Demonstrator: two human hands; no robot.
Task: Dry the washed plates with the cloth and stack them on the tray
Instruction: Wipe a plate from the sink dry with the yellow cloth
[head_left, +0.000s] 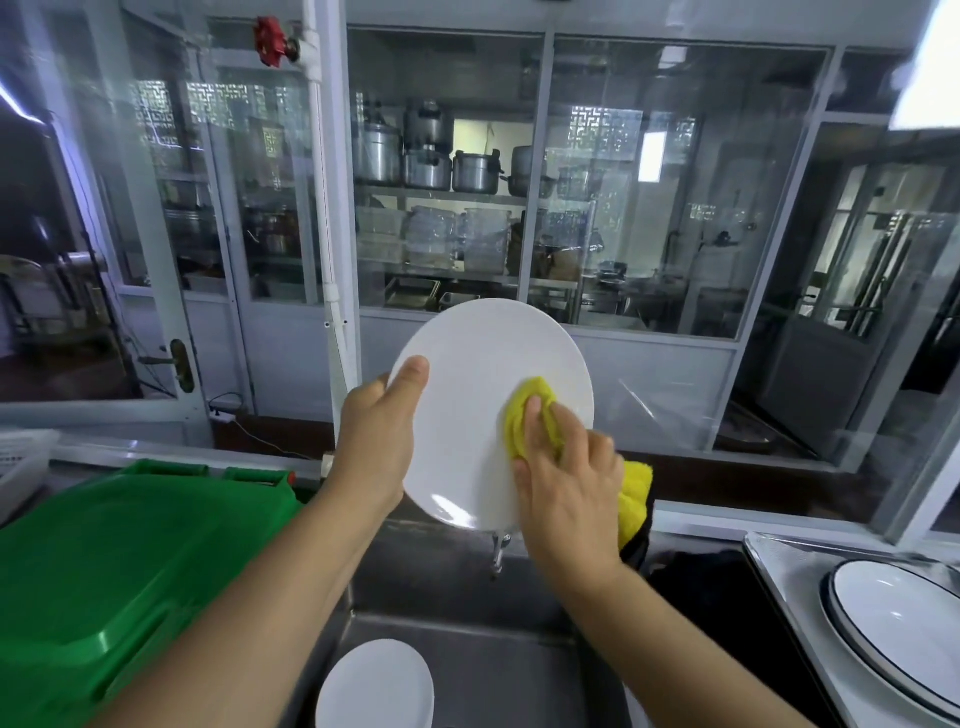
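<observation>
My left hand (378, 434) grips the left rim of a plain white plate (467, 364), thumb across its face, and holds it upright above the steel sink (467, 665). My right hand (563, 488) presses a bunched yellow cloth (535, 410) against the plate's right half; the cloth's loose end hangs behind my wrist. Another white plate (376, 686) lies in the sink below. At the far right, dark-rimmed white plates (898, 623) lie stacked on a white tray (779, 566).
A green plastic bin lid (130, 561) fills the counter left of the sink. A tap (497, 553) sticks up behind the sink under the held plate. A white basket (23, 462) sits far left. Glass partitions (649, 208) stand behind the counter.
</observation>
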